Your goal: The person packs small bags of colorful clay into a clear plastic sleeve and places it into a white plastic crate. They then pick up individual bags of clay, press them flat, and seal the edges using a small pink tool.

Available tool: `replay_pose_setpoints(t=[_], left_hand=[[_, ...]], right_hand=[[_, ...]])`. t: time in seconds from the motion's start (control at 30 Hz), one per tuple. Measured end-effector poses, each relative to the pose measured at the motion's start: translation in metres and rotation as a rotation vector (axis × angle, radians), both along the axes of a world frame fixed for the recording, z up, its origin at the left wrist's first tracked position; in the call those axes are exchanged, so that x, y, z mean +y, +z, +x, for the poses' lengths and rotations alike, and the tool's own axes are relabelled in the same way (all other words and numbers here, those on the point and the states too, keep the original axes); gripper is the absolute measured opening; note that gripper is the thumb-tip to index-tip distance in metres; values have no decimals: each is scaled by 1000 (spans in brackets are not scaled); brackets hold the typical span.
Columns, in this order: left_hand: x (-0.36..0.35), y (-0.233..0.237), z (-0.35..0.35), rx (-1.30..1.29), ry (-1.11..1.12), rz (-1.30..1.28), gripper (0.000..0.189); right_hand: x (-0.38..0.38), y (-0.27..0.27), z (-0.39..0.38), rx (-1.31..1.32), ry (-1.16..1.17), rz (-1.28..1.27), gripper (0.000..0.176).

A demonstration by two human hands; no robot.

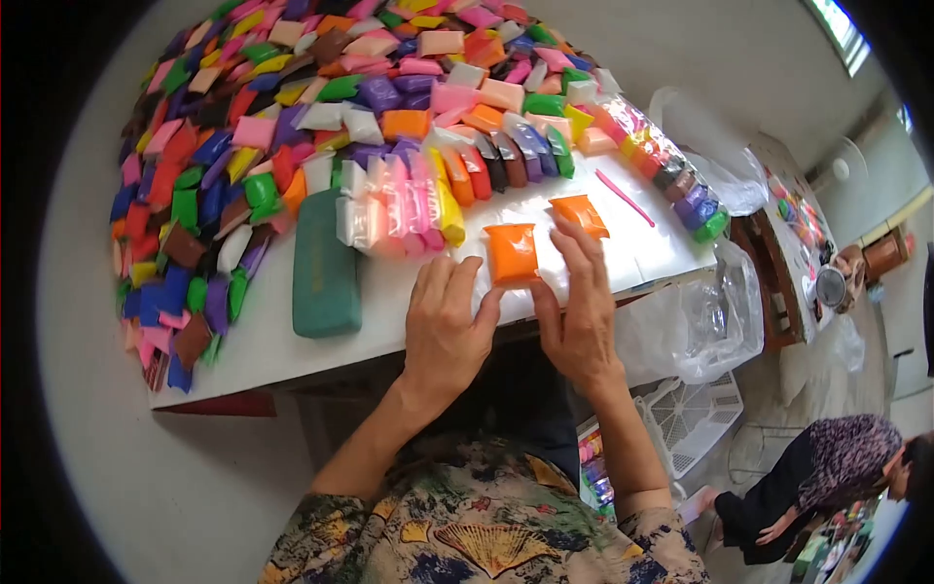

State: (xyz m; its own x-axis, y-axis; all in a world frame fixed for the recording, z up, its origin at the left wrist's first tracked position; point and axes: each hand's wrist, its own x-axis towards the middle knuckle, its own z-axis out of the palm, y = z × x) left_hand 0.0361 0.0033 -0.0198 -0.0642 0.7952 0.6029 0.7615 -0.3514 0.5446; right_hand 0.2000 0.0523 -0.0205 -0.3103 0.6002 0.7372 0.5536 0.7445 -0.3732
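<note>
An orange packet [512, 253] lies at the table's front edge between my two hands. My left hand [448, 316] is beside it on the left, fingers bent and thumb near its lower corner; whether it grips anything is hard to tell. My right hand [581, 307] has its thumb by the packet's lower right corner and its fingertips at a second orange packet [581, 216]. Beyond my left hand is a row of pink, white and yellow packets [399, 209], with a row of darker packets [506, 156] behind it.
A green case [327, 265] lies left of my hands. A large pile of colourful packets [224, 146] covers the back and left. A pink stick [626, 198] and a bagged row of packets [662, 165] lie right. A person [827, 477] bends over at lower right.
</note>
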Motion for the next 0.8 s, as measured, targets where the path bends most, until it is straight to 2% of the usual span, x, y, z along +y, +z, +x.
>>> replay_pose_setpoints(t=[0.07,0.1,0.2,0.23,0.37,0.53,0.8], left_hand=[[2,3,2,36,0,-12,30],[3,4,2,58,-5,-22,28],[8,9,0,107,-36,-42,22],[10,10,-1,121,-49,-46,20],[14,7,-3,155,-73,-31,13],[15,4,-3,228,-113,66,10],[12,1,-5,245,-123,78,11]], right_hand=[[-3,4,6,-85,-113,65,52],[-2,10,6,-158,-159,114,36],[1,8,6,-243,-163,32,26],[2,8,4,-215,-159,31,19],[6,5,5,-226,-120,79,11],[5,3,4,-235,-102,116,12],[-2,-2,1,-214,-166,109,13]])
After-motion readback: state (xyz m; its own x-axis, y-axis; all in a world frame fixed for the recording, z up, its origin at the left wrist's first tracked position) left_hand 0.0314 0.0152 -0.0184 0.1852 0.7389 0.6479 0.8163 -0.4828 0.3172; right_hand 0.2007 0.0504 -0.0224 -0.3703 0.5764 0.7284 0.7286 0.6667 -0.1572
